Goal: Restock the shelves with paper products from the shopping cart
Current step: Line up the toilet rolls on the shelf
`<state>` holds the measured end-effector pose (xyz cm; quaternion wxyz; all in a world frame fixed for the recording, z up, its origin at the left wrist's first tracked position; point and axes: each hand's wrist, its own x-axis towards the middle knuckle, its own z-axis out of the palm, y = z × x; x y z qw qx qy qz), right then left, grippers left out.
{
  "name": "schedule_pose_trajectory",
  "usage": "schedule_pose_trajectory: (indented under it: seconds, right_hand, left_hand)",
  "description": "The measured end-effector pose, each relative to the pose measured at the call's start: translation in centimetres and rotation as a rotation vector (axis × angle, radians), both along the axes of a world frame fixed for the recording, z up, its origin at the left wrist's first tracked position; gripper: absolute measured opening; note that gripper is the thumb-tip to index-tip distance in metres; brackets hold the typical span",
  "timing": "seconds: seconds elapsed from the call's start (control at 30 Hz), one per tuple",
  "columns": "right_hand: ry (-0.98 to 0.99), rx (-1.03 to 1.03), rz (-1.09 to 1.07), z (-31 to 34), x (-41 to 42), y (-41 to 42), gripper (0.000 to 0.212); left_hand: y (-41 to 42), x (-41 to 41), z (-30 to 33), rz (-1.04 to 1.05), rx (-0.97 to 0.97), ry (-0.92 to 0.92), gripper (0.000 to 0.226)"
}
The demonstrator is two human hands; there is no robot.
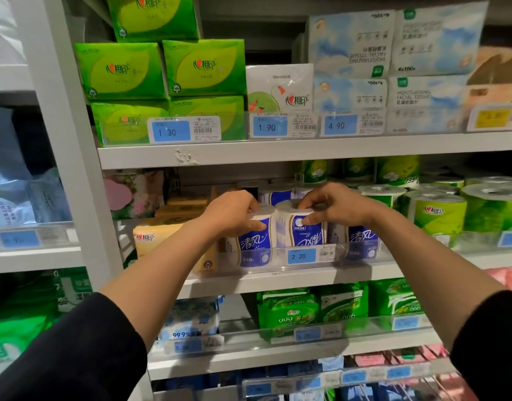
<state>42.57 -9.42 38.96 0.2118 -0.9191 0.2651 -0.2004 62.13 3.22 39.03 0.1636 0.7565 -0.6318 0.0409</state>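
Dark sleeves [84,351] are seen at the bottom corners, and two bare forearms are stretched forward from them to the middle shelf [277,277]. On that shelf, just behind the clear front rail with the 2.20 price tag [301,256], a row of blue-and-white toilet rolls is stood upright. One roll [256,241] is gripped by the left hand [234,214], with the fingers curled over its top edge and the thumb pressed on its front. The neighbouring roll [302,227] is pinched by the right hand [335,205], fingers on the top rim and thumb against the wrapper; its label is seen upside down. A third blue roll [361,241] is stood just beside, under the right wrist. More blue rolls are lined up behind, green rolls [439,215] are ranged to the right, and a yellow tissue pack [173,241] is set to the left. Green tissue packs [162,70] are stacked on the shelf above.

The placing step appears to be in hand: two rolls are being set into the front row. Next, both should be pushed snug against the rail and released. The cart is not in view.
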Motion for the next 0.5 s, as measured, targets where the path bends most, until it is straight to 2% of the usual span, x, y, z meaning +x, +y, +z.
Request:
schedule_pose_trajectory:
  seconds: [0.1,0.17,0.27,0.33,0.4,0.5]
  right_hand:
    - [-0.003,-0.007,0.005,-0.2,-0.4,0.2,0.032]
    - [-0.094,-0.01,-0.018,-0.3,-1.2,0.3,0.039]
    - [-0.271,-0.159,-0.15,-0.4,-3.0,0.0,0.031]
    - [-0.348,-0.185,-0.248,-0.6,-4.6,-0.7,0.026]
    - [-0.343,-0.187,-0.334,-0.9,-6.0,-1.4,0.025]
    - [-0.192,-0.228,-0.398,-1.7,-7.9,-1.7,0.032]
  left_hand:
    - [0.3,-1.1,-1.0,0.059,-0.109,-0.069,0.059]
    - [0.0,-2.1,-1.8,0.041,-0.201,-0.118,0.065]
    - [-1.2,-3.7,-2.6,-0.112,-0.294,-0.165,0.061]
    - [-2.2,-5.0,-3.2,-0.206,-0.291,-0.183,0.057]
    - [-3.1,-6.1,-3.9,-0.252,-0.293,-0.226,0.056]
    - [-4.0,-7.0,-5.2,-0.236,-0.326,-0.296,0.06]
